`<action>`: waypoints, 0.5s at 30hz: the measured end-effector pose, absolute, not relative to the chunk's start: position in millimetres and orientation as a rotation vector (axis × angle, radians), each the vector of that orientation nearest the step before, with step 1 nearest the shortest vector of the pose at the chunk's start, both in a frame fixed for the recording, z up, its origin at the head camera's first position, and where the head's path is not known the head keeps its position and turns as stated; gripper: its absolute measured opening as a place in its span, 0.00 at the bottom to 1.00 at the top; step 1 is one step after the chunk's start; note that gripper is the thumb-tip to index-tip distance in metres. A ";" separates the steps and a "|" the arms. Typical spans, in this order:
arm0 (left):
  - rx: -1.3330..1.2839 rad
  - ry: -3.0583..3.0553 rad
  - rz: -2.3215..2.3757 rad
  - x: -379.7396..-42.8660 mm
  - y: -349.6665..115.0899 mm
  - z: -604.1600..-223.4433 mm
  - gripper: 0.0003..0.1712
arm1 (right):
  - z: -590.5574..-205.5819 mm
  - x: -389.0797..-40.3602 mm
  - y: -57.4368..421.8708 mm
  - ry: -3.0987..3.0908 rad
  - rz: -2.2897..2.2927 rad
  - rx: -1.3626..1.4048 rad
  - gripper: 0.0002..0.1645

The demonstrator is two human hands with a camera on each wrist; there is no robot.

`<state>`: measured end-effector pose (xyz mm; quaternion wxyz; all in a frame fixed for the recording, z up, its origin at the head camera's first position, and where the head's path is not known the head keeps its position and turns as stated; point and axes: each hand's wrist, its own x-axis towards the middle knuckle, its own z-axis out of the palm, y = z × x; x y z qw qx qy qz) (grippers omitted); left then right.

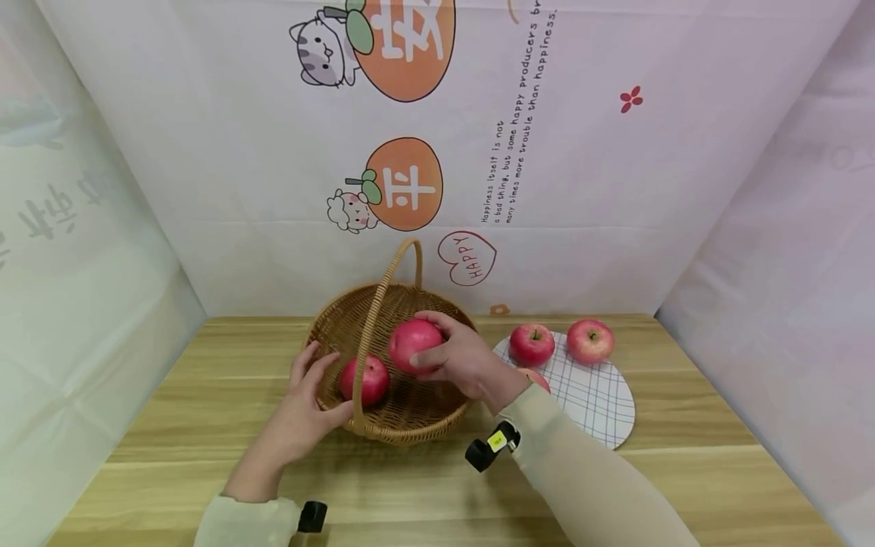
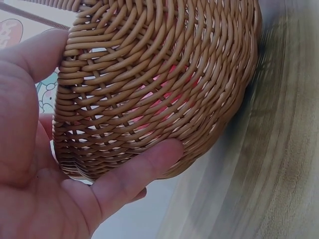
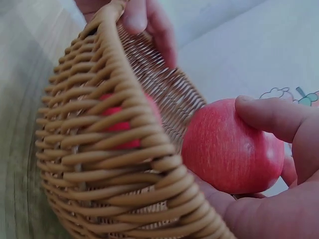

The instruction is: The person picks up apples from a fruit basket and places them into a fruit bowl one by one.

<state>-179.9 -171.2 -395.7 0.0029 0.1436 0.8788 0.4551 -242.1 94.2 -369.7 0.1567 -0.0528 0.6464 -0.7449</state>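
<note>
A round wicker basket (image 1: 410, 434) with a tall arched handle stands on the table. One red apple (image 1: 372, 381) lies inside it, at the left. My right hand (image 1: 465, 357) holds another red apple (image 1: 412, 343) over the basket's opening, thumb and fingers around its sides; the right wrist view shows this held apple (image 3: 229, 149) at rim height. My left hand (image 1: 301, 410) grips the basket's left rim. In the left wrist view the left hand (image 2: 45, 169) has fingers on both sides of the wicker wall (image 2: 149, 84).
Right of the basket lies a round white checked mat (image 1: 604, 406). Two red apples, one nearer the basket (image 1: 532, 345) and one farther right (image 1: 591, 341), sit at its back. A third apple (image 1: 536, 377) is partly hidden behind my right wrist. A printed cloth wall (image 1: 581, 251) closes off the table's back.
</note>
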 end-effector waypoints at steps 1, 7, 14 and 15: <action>0.444 2.751 1.430 -180.1 -171.3 -395.8 0.45 | -367.8 -241.1 94.8 1.845 -2.137 -0.157 0.45; 0.424 2.749 1.442 -180.6 -172.1 -397.6 0.44 | -359.6 -237.0 97.6 1.797 -2.149 -0.171 0.44; 0.415 2.748 1.450 -181.6 -172.5 -399.6 0.44 | -355.2 -235.4 101.1 1.777 -2.151 -0.171 0.45; 0.414 2.749 1.451 -181.8 -172.5 -399.7 0.44 | -354.4 -235.0 101.7 1.780 -2.149 -0.171 0.45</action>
